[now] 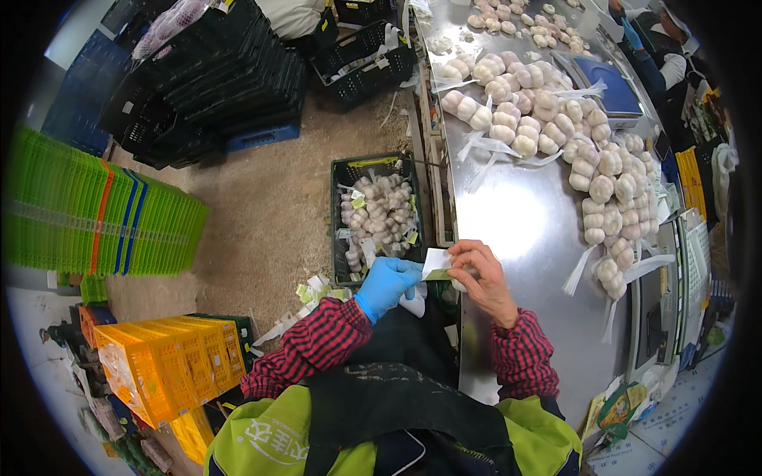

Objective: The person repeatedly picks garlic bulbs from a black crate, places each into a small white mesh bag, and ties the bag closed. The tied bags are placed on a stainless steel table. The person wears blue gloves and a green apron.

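My left hand [390, 285], in a blue glove, pinches the left side of a white and green paper label [437, 265]. The bare fingers of my right hand [481, 275] grip the label's right side, at the near edge of the steel table [506, 351]. Just beyond my left hand, a dark plastic crate [336, 262] on the floor side holds netted garlic bulbs [378, 208], several with labels. More garlic bulbs in net sleeves [553, 119] lie heaped across the table, with white net ends trailing from them.
Stacked black crates [232, 71] stand at the upper left, green crates [107, 208] at the left and yellow crates [172, 357] at the lower left. Loose labels [318, 291] lie left of my gloved hand. A blue-topped scale [607, 86] sits on the table. A co-worker [655, 53] is across it.
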The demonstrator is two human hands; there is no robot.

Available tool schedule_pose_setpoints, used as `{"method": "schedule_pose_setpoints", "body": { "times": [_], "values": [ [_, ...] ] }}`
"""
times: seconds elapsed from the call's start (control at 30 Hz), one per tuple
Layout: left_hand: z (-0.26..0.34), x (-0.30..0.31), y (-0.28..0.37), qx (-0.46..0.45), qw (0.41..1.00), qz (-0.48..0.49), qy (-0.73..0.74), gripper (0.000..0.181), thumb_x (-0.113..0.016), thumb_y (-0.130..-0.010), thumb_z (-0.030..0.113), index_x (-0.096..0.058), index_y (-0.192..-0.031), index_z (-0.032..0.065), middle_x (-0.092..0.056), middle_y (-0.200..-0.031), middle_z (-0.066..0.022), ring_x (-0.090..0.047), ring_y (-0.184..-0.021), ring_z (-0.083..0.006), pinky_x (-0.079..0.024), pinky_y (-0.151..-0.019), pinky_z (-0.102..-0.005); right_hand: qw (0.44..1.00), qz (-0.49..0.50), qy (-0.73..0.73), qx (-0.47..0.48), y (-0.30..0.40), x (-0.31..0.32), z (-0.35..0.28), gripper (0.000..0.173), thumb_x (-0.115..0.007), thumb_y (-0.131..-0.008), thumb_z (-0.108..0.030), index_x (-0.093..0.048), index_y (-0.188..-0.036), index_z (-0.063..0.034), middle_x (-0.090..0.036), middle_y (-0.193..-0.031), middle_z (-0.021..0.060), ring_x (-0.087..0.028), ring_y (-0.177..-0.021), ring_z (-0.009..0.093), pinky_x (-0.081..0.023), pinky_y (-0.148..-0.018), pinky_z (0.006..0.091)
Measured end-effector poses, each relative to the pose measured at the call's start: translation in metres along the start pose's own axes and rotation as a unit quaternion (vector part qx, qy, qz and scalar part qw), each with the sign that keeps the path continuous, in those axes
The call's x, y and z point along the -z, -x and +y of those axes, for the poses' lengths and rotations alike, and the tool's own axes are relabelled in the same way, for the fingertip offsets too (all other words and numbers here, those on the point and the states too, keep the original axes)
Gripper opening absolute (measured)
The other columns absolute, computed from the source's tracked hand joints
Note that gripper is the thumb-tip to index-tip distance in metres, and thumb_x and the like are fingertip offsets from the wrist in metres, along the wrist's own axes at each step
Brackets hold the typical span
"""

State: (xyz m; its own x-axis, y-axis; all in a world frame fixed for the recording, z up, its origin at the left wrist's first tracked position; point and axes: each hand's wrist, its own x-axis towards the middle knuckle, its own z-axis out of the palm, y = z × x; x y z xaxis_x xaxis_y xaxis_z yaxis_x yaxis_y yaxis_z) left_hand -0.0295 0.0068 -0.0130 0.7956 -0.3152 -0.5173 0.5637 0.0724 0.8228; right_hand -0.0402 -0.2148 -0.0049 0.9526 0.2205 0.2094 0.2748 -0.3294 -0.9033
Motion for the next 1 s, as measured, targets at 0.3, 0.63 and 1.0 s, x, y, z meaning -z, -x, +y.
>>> {"method": "schedule_pose_setpoints", "body": {
  "times": [0.3, 0.63, 1.0],
  "values": [
    [0.003, 0.000, 0.001, -0.014, 0.999, -0.009, -0.029, 0.018, -0.062, -0.085, 0.006, -0.072, -0.093, -0.0073, -0.068, -0.077, -0.0078, -0.055, -0.051, -0.0073, -0.043, -0.049, -0.0221, 0.999, 0.046, -0.018, -0.015, -0.005, -0.005, 0.003, 0.013, -0.069, -0.083, -0.001, -0.058, -0.087, 0.0012, -0.058, -0.111, 0.0112, -0.063, -0.088, 0.022, -0.054, -0.069, 0.0301],
    [0.022, -0.004, 0.021, -0.020, 0.997, -0.076, -0.017, 0.018, -0.063, -0.088, 0.006, -0.071, -0.099, -0.0065, -0.068, -0.075, -0.0091, -0.062, -0.059, -0.0093, -0.051, -0.054, -0.0233, 0.991, -0.122, 0.041, 0.023, -0.016, 0.006, -0.014, 0.030, -0.072, -0.074, -0.004, -0.068, -0.103, -0.0091, -0.066, -0.101, 0.0068, -0.063, -0.091, 0.026, -0.046, -0.081, 0.0365],
    [0.056, 0.087, 0.054, -0.106, 0.982, 0.117, 0.105, 0.027, -0.067, -0.092, 0.021, -0.066, -0.073, 0.0009, -0.068, -0.074, -0.0110, -0.064, -0.068, -0.0172, -0.051, -0.062, -0.0285, 0.984, -0.017, 0.104, 0.146, -0.120, -0.061, -0.015, 0.038, -0.065, -0.080, -0.008, -0.061, -0.118, -0.0051, -0.062, -0.114, 0.0136, -0.055, -0.109, 0.032, -0.040, -0.098, 0.0392]
  ]
}}
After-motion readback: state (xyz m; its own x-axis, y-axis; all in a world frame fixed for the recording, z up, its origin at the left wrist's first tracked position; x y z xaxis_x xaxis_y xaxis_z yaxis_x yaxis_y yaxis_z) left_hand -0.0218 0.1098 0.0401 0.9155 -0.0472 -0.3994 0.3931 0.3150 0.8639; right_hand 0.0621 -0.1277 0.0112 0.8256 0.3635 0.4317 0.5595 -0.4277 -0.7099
